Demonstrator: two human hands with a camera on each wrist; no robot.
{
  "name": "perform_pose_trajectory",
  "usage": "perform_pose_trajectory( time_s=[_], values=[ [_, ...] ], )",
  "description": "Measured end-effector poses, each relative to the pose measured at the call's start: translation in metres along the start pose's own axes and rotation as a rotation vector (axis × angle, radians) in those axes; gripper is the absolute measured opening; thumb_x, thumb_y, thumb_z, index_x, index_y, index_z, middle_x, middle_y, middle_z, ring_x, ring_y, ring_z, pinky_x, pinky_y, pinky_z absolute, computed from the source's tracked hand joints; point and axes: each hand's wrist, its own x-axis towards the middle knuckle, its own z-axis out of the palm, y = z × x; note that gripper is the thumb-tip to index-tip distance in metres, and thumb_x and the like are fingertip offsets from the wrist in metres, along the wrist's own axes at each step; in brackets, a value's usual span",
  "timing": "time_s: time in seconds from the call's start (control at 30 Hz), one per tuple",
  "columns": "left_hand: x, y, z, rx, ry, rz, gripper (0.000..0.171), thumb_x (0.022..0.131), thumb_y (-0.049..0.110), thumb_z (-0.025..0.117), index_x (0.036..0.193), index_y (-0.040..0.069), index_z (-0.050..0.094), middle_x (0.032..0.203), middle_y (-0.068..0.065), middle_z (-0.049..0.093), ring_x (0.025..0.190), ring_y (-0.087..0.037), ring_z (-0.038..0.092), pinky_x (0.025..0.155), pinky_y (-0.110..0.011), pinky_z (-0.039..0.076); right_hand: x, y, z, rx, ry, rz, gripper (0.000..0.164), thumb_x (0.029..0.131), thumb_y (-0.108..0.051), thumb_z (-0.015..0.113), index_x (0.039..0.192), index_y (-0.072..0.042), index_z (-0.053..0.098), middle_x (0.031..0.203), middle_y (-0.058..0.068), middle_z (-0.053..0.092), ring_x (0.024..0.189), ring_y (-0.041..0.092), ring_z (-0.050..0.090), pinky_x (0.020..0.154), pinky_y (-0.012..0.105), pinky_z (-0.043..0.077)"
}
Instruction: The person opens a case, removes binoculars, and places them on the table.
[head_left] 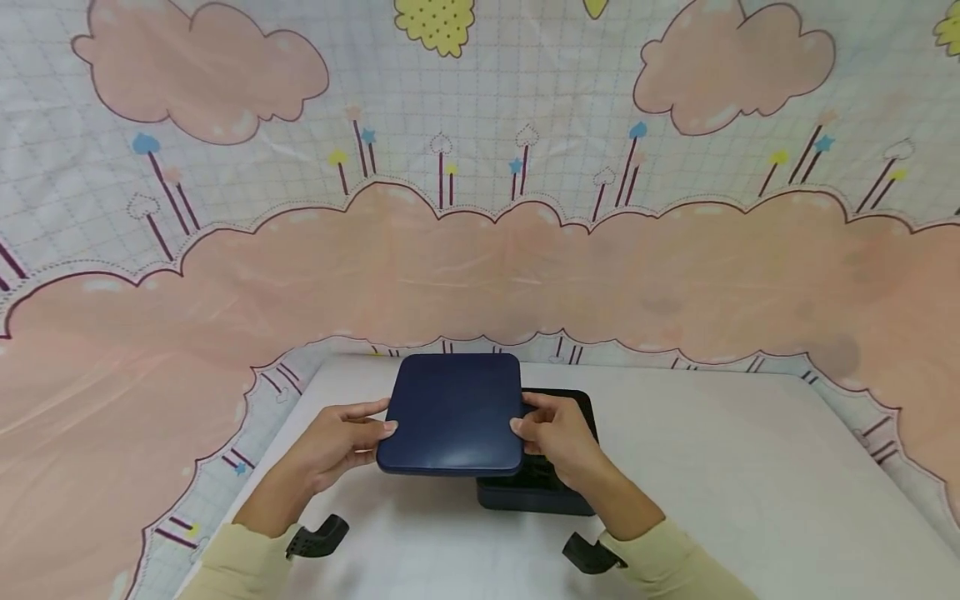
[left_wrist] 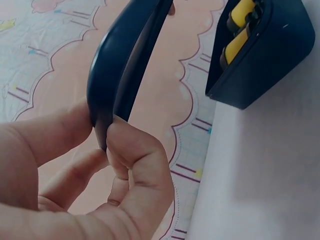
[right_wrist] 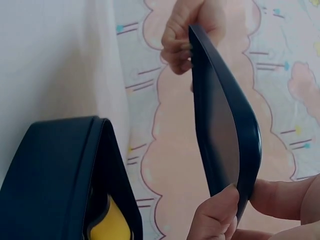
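A dark navy lid (head_left: 453,412) with rounded corners hangs above the table, tilted, its smooth top facing the head camera. My left hand (head_left: 341,437) pinches its left edge, thumb on one face and fingers on the other, as the left wrist view shows. At the opposite edge, my right hand (head_left: 558,433) grips it between thumb and fingers. Behind and below the lid, to the right, an uncovered dark box (head_left: 532,498) sits on the table, partly hidden by lid and right hand. Inside it show yellow-and-black pieces (left_wrist: 237,47), their kind unclear; a yellow part (right_wrist: 111,222) also appears in the right wrist view.
The box stands on a white table (head_left: 712,467). Behind and around the table hangs a printed cloth (head_left: 480,267) with peach clouds and small stars. A black wrist strap piece (head_left: 318,537) juts out by the left sleeve, another (head_left: 592,554) by the right.
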Motion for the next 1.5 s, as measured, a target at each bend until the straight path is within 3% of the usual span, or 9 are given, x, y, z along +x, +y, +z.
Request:
perform_pose_trajectory(
  time_s=[0.33,0.67,1.5],
  values=[
    [-0.004,-0.003,-0.019,-0.007,-0.028,0.009,0.073,0.099,0.008,0.069,0.16,-0.004,0.032,0.105,0.004,0.077,0.087,-0.009,0.073,0.079,-0.027,0.061,0.005,0.002,0.018,0.004,-0.012,-0.002,0.057,0.095,0.006,0.068,0.149,0.008,0.05,0.082,0.006,0.06,0.075,0.015,0.061,0.068,0.025,0.057],
    [-0.007,-0.004,-0.033,-0.024,-0.029,0.012,0.074,0.099,0.007,0.068,0.161,-0.004,0.027,0.104,0.007,0.076,0.088,-0.008,0.073,0.08,-0.027,0.061,0.007,0.002,0.03,-0.011,-0.023,0.025,0.059,0.097,0.001,0.069,0.152,0.002,0.049,0.089,0.007,0.06,0.084,0.018,0.063,0.085,0.035,0.064],
    [-0.008,-0.006,-0.06,-0.049,-0.071,0.006,0.077,0.102,0.004,0.063,0.162,-0.007,0.016,0.105,0.008,0.077,0.09,-0.009,0.074,0.082,-0.029,0.062,0.014,0.005,0.054,0.02,-0.034,0.034,0.059,0.097,-0.003,0.07,0.152,0.0,0.05,0.091,0.006,0.059,0.087,0.018,0.065,0.093,0.042,0.063]
  ],
)
